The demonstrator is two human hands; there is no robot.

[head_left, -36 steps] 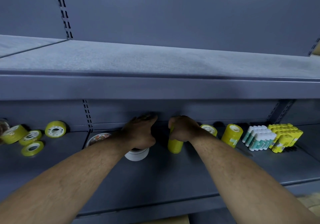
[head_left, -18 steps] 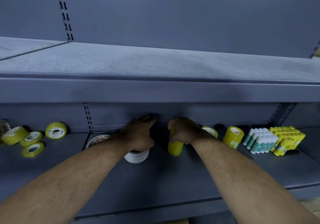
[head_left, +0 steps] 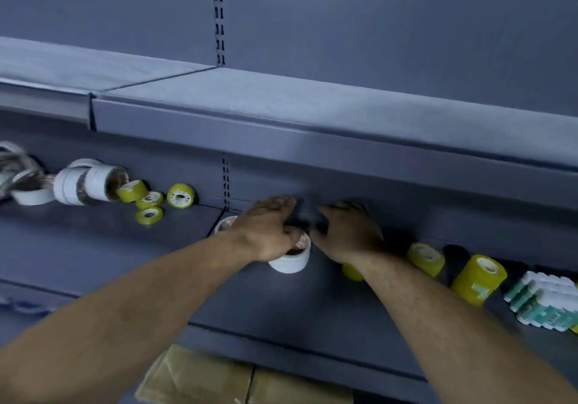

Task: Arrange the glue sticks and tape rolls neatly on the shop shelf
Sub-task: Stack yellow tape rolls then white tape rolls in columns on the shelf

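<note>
My left hand [head_left: 269,228] lies over a white tape roll [head_left: 291,261] on the lower shelf [head_left: 93,247], fingers stretched straight toward the back panel, thumb at the roll's rim. My right hand [head_left: 347,231] is beside it, fingers spread forward, its heel over a yellow tape roll [head_left: 352,273] that is mostly hidden. To the right stand another yellow roll [head_left: 427,258], a tall yellow roll stack [head_left: 478,278] and a pack of white-green glue sticks [head_left: 544,306].
Several small yellow rolls [head_left: 179,195] and white tape rolls [head_left: 84,181] lie scattered at the shelf's left. A second white roll [head_left: 225,223] sits behind my left wrist. The upper shelf's edge [head_left: 312,134] overhangs my hands. Cardboard boxes [head_left: 219,378] sit below.
My view has swung left, bringing the white rolls at the left into sight. Both hands have flattened out, and the right hand no longer curls round the yellow roll.
</note>
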